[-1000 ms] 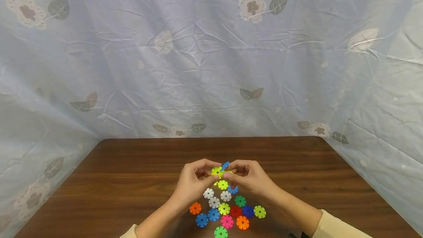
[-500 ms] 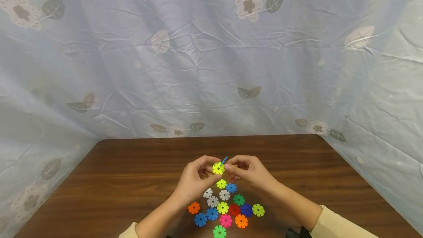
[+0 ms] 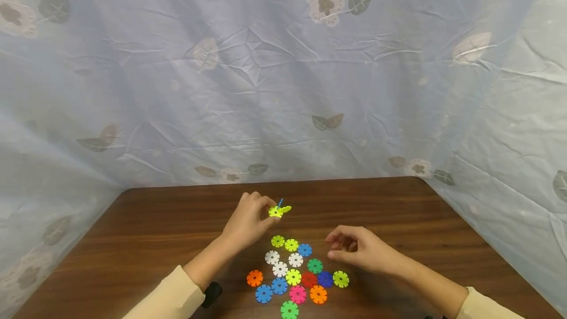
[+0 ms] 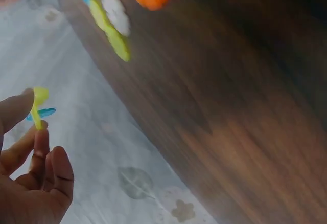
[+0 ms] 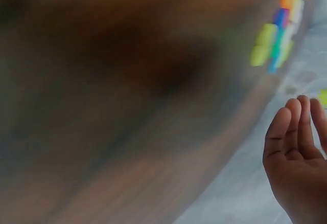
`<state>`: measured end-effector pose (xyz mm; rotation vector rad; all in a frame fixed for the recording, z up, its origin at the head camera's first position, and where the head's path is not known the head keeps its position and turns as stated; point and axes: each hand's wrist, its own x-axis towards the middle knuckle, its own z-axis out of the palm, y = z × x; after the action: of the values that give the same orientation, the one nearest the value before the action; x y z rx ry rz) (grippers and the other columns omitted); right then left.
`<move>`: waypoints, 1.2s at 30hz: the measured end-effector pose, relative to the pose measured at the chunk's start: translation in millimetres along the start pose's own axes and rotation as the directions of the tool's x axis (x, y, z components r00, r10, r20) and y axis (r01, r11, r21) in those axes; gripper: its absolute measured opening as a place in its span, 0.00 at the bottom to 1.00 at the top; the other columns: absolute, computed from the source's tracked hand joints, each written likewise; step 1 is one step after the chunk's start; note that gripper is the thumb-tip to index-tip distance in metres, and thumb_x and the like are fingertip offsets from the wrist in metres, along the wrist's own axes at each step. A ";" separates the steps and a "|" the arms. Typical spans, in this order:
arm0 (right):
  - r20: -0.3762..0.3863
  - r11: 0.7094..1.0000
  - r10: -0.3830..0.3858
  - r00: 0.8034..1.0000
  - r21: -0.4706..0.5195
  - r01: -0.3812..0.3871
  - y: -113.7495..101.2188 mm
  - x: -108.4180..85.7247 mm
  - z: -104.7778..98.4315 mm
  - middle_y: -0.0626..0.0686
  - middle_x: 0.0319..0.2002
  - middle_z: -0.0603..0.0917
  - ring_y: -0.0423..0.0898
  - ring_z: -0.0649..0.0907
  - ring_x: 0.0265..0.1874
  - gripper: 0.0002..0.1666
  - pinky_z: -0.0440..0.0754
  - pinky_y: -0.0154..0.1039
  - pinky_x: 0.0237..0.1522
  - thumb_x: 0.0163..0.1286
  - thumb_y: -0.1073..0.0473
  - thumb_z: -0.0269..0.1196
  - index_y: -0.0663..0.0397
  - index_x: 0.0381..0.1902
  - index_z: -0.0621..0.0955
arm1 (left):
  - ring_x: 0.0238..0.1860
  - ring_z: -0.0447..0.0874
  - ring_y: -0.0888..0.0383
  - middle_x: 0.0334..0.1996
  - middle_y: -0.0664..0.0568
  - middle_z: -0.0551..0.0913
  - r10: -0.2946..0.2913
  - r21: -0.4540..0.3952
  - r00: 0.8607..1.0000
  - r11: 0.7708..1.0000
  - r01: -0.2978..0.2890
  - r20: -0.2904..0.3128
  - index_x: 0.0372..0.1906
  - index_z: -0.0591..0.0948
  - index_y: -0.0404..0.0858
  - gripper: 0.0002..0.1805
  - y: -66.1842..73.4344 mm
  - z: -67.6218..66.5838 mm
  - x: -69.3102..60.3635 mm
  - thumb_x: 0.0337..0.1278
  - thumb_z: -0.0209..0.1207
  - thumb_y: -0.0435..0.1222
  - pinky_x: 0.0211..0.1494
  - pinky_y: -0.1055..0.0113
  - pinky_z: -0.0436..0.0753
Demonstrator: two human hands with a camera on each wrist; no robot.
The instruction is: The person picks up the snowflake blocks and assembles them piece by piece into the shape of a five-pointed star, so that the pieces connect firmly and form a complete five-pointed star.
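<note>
My left hand (image 3: 249,219) pinches a yellow notched disc (image 3: 275,212) between thumb and fingers, above the far part of the table. A blue disc (image 3: 280,203), seen edge-on, and a second yellow disc (image 3: 287,208) are joined to it. In the left wrist view the joined blue disc (image 4: 48,112) sticks out across the yellow one. My right hand (image 3: 361,249) holds nothing; its fingers are loosely bent, just right of the loose discs. A blue disc (image 3: 304,250) and a green disc (image 3: 315,266) lie nearest to it.
Several loose notched discs lie flat on the wooden table (image 3: 177,240), among them white (image 3: 280,269), pink (image 3: 298,295), orange (image 3: 318,294) and red (image 3: 309,279) ones. A patterned cloth (image 3: 266,112) hangs behind the table and along both sides.
My right hand has let go of the joined discs and moved right and nearer. My left hand has carried them left and farther away. The loose discs still lie on the table.
</note>
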<state>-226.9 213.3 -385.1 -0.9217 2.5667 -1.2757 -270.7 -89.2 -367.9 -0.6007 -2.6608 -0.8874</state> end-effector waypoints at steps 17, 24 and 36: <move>0.162 0.946 0.015 0.987 -0.322 0.038 19.4 -22.9 7.7 0.40 0.43 0.80 0.29 0.76 0.38 0.14 0.83 0.30 0.38 0.69 0.45 0.72 0.41 0.48 0.87 | 0.37 0.83 0.53 0.37 0.48 0.87 -0.162 0.278 0.949 0.957 0.084 0.271 0.40 0.85 0.37 0.12 -32.2 13.0 33.2 0.58 0.75 0.38 0.37 0.58 0.83; 0.144 0.939 -0.001 0.990 -0.341 0.050 20.1 -22.4 9.6 0.38 0.39 0.78 0.29 0.74 0.36 0.10 0.80 0.28 0.36 0.69 0.48 0.72 0.40 0.42 0.84 | 0.36 0.83 0.54 0.36 0.48 0.87 -0.188 0.289 0.941 0.952 0.104 0.282 0.38 0.84 0.36 0.12 -43.6 18.5 34.8 0.57 0.75 0.37 0.38 0.55 0.85; 0.100 0.956 -0.079 0.992 -0.274 0.104 14.1 -19.9 1.6 0.41 0.36 0.86 0.26 0.79 0.29 0.12 0.83 0.28 0.29 0.73 0.55 0.68 0.53 0.49 0.80 | 0.45 0.87 0.45 0.42 0.41 0.86 -0.212 0.303 0.948 0.943 0.134 0.239 0.52 0.80 0.32 0.22 -33.3 17.3 19.9 0.58 0.74 0.38 0.45 0.49 0.88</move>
<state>-216.8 230.1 -399.8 -1.1317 2.7062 -0.8812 -305.8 -96.8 -390.7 -0.4465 -3.0509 -0.4738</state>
